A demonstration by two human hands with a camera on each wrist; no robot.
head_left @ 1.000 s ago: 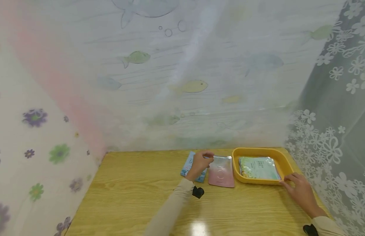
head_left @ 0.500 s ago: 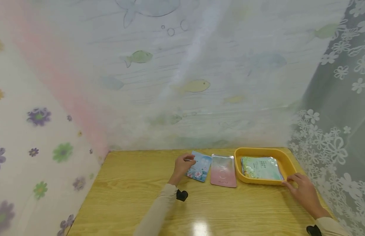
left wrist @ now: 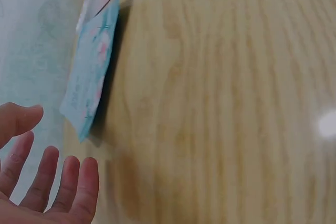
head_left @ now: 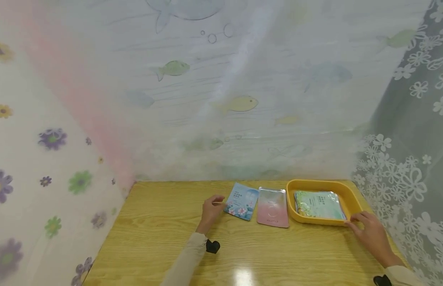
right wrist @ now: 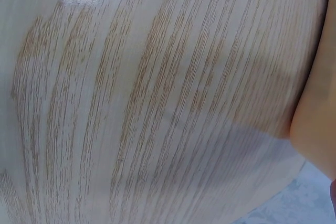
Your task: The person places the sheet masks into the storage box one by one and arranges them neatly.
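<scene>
On the table lies a blue flowered sheet mask packet, slightly tilted, with a pink and silver sheet mask packet to its right. My left hand is just left of the blue packet with nothing in it; the left wrist view shows its fingers spread and relaxed. At the front right corner of a yellow plastic tray, my right hand grips the rim between thumb and fingers. Inside the tray rests a stack of packets, a green one on top. In the right wrist view the tray's wall fills the right edge.
The wood-grain table ends at a pale curtain with drawn fish. A white flowered sheet hangs on the left. Lace with white flowers hangs close beside the tray on the right.
My left hand has moved left off the blue packet, uncovering it beside the pink one. My right hand has stayed at the tray's corner.
</scene>
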